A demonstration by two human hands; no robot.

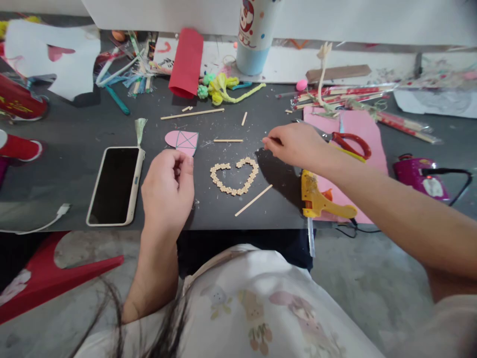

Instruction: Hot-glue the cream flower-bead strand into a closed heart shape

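My left hand (pixel 167 191) is closed, its thumb and fingertips together at the lower edge of a pink paper cut-out (pixel 187 140) with a crossed square drawn on it. The fingers cover part of that paper; whether they grip it or something small is unclear. My right hand (pixel 296 144) is raised with thumb and forefinger pinched, and anything between them is too small to make out. Between the hands lies a heart outline of small wooden pieces (pixel 233 191), with a gap at its top. Thin wooden sticks (pixel 228 140) lie around it, one (pixel 253 200) slanting below.
A yellow glue gun (pixel 313 196) and red-handled scissors (pixel 352 143) rest on pink paper (pixel 363 174) at right. A phone (pixel 115 186) lies left. Behind stand a bottle (pixel 254 54), red paper (pixel 186 62), pipe-cleaner shapes (pixel 221 89) and wrapped sticks (pixel 343 94).
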